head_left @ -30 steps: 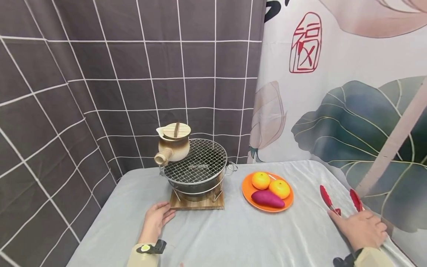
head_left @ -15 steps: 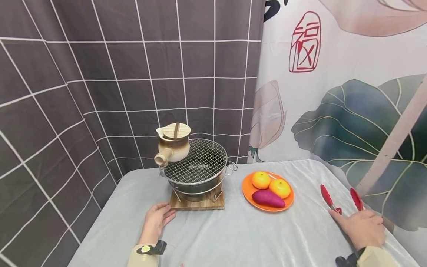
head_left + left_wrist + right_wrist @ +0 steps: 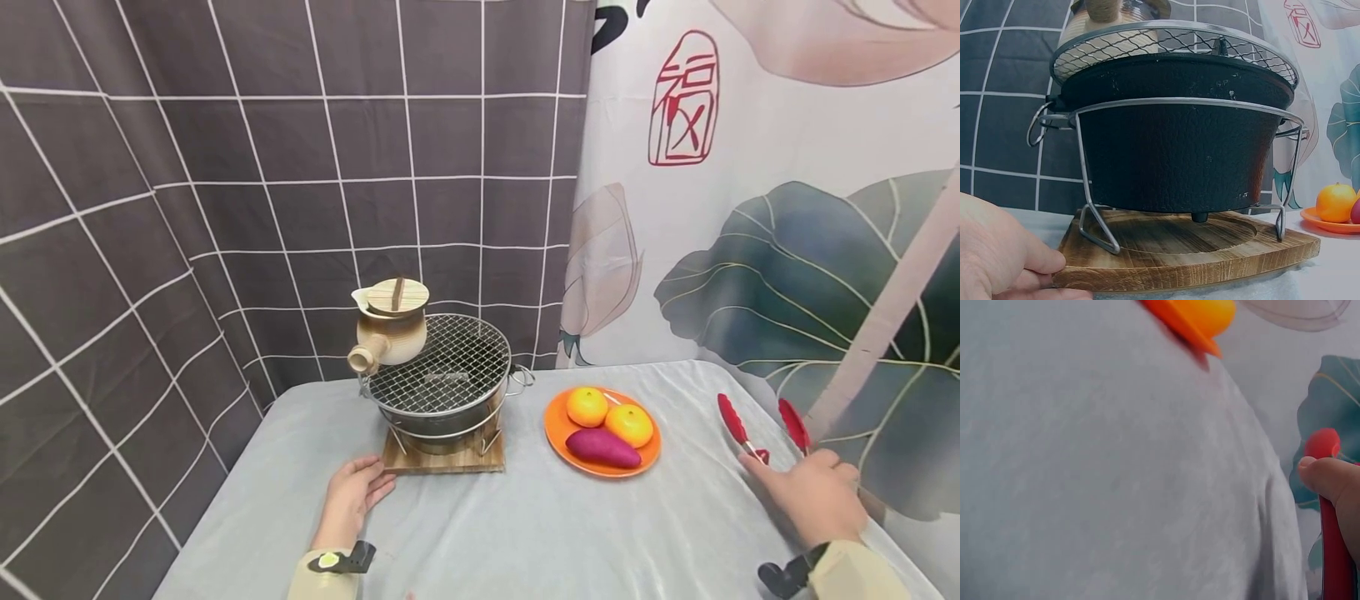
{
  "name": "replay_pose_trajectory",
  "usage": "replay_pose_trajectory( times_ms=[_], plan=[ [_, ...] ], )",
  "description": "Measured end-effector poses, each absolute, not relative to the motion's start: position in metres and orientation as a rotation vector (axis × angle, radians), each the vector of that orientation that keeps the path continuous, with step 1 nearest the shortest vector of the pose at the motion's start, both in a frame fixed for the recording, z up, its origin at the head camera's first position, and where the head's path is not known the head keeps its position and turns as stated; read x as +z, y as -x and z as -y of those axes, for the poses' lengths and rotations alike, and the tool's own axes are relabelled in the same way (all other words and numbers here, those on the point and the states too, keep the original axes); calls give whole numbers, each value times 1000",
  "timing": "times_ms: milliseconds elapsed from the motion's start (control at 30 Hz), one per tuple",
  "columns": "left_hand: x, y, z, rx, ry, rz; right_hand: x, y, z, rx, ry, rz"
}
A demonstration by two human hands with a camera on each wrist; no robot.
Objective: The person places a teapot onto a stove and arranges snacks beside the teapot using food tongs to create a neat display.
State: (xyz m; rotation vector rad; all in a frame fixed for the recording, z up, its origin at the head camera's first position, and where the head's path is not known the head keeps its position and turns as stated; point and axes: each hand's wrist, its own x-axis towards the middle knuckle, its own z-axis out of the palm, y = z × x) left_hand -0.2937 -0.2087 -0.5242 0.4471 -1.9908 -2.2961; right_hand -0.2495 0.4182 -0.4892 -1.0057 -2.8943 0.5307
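My left hand (image 3: 352, 496) touches the near left corner of a wooden board (image 3: 450, 460), its fingers fairly straight against the edge, as the left wrist view also shows. On the board stands a dark round grill (image 3: 1179, 156) in a wire stand, topped by a wire mesh (image 3: 457, 358). A lidded clay teapot (image 3: 393, 329) with a side handle sits at the mesh's left. At the table's right edge, my right hand (image 3: 817, 496) holds red-tipped tongs (image 3: 732, 419) with their jaws spread apart. Only a thumb and part of the tongs show in the right wrist view.
An orange plate (image 3: 555, 433) stands between the grill and the tongs. It bears two mandarins (image 3: 587, 406) and a purple sweet potato (image 3: 602, 447). A grey cloth covers the table (image 3: 570, 542). Behind hang a dark checked curtain (image 3: 300, 208) and a printed white one (image 3: 750, 250).
My right hand has risen slightly with the tongs, whose tips have moved up and a little to the left. The left hand, grill, teapot and plate stay where they were.
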Motion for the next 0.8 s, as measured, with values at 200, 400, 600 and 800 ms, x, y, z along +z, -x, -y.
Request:
replay_pose_trajectory(
  times_ms=[200,400,600,800],
  plan=[
    [-523,293,209,-2296,-444,1986,-480,256,-411,556,880,2912],
    [-524,293,209,-2297,-444,1990,-471,262,-400,625,757,2935],
    [-523,293,209,-2313,-446,1978,-468,268,-392,614,634,2951],
    [-522,293,209,-2315,-447,1969,-468,273,-385,584,505,2969]
  ],
)
